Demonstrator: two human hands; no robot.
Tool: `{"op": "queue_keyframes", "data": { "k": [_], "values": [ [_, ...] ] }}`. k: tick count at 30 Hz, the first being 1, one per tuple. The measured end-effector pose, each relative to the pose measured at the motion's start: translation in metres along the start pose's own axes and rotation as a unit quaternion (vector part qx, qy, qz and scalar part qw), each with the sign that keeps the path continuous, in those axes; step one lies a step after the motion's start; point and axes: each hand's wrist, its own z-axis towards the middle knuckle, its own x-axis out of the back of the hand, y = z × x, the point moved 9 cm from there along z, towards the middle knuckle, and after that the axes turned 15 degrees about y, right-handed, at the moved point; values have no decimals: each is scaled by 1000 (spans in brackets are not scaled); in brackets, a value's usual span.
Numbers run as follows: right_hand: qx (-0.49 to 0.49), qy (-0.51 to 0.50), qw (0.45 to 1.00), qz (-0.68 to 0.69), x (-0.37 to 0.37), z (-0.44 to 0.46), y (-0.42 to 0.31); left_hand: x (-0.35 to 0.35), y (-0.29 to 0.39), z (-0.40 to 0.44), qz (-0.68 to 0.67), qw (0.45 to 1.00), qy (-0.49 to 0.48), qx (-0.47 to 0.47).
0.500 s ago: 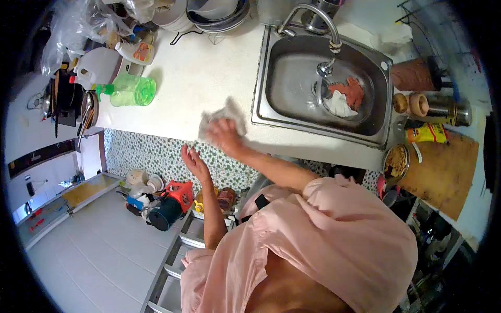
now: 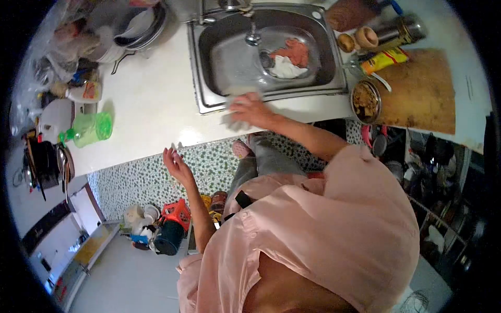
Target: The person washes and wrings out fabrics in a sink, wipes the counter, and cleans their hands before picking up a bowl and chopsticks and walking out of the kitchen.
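My right hand [image 2: 251,111] presses a greyish cloth [image 2: 236,124] at the front rim of the steel sink [image 2: 224,106]. Both hand and cloth are smeared by motion, and the palm side is hidden. My left hand [image 2: 178,168] hangs in the air just off the counter's front edge, fingers loosely bent and apart, holding nothing. Inside the sink, a reddish cloth [image 2: 293,53] and a white cloth [image 2: 286,69] lie by the drain under the faucet [image 2: 253,37].
The white counter [image 2: 151,104] holds a green translucent spray bottle [image 2: 93,129] on the left and stacked bowls [image 2: 140,28] behind. Right of the sink are a bowl of brown food [image 2: 366,100], a yellow packet [image 2: 385,60] and a wooden board [image 2: 425,94].
My right hand has moved the cloth rightward along the counter to the sink's front rim. The view has shifted right. My left hand stays raised and empty.
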Motion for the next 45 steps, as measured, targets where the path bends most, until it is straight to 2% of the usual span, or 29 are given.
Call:
{"op": "queue_keyframes", "data": {
  "k": [1,3,4,5,6,7,8,9,11,13,14,16,18,19,21,22,24,25,26,29,31,32,35,37,38,41,42,44,45],
  "values": [
    [-138,-25,990,22,25,-35,32,-15,10,1,-14,1000,-18,-12],
    [-93,-66,991,-75,77,-94,62,-48,26,-2,-81,995,-42,-28],
    [-111,-58,985,-116,110,-110,74,-65,33,-7,-110,991,-61,47],
    [-164,-5,977,-138,112,-172,109,-76,49,-12,-95,992,-76,14],
    [-134,2,983,-124,152,-169,109,-88,64,-16,-82,992,-92,-24],
    [-142,108,981,-82,177,-198,130,-100,77,-18,-79,989,-114,-44],
    [-140,108,981,-80,188,-208,135,-111,88,-21,-75,986,-133,-64],
    [-295,171,938,58,206,-224,161,-125,84,-23,-98,984,-146,-37],
    [-432,220,851,203,211,-212,180,-150,96,-29,-119,974,-192,14],
    [-685,190,616,341,178,-170,166,-198,90,-29,-102,953,-274,76],
    [-686,208,602,352,164,-146,166,-234,93,-31,-92,936,-322,108],
    [-688,221,581,373,127,-114,178,-335,116,-18,-27,953,-301,3],
    [-720,236,539,369,125,-112,198,-428,76,-43,145,937,-308,-84],
    [-719,231,546,363,123,-109,205,-454,67,-58,169,922,-347,-40],
    [-740,302,473,371,118,-127,217,-488,30,-87,182,884,-422,84],
    [-745,294,474,366,112,-142,227,-495,24,-83,181,883,-422,95],
    [-696,332,464,436,106,-165,241,-497,24,-64,209,885,-414,-49],
    [-695,333,442,459,111,-168,241,-489,33,-55,236,883,-368,-171],
    [-701,331,431,462,118,-172,242,-479,17,-44,203,894,-390,-82],
    [-735,318,388,455,130,-191,256,-428,17,5,267,894,-347,-98],
    [-694,338,355,528,124,-198,267,-402,-18,36,296,872,-345,-180],
    [-694,337,350,530,121,-194,268,-394,-49,53,211,907,-347,-113],
    [-728,340,171,570,101,-174,257,-379,27,45,292,883,-352,-108],
    [-709,329,143,607,87,-159,253,-376,114,32,239,844,-175,-446],
    [-690,315,123,640,82,-148,251,-384,120,25,235,846,-180,-444],
    [-663,340,156,649,84,-111,248,-422,77,-13,209,870,-395,-208],
    [-665,343,160,643,83,-114,247,-430,81,-24,202,870,-400,-206],
    [-643,356,163,659,82,-114,246,-446,67,-42,436,733,-451,-264],
    [-652,377,166,636,90,-115,243,-464,32,-43,386,781,-404,-278]
  ]
}}
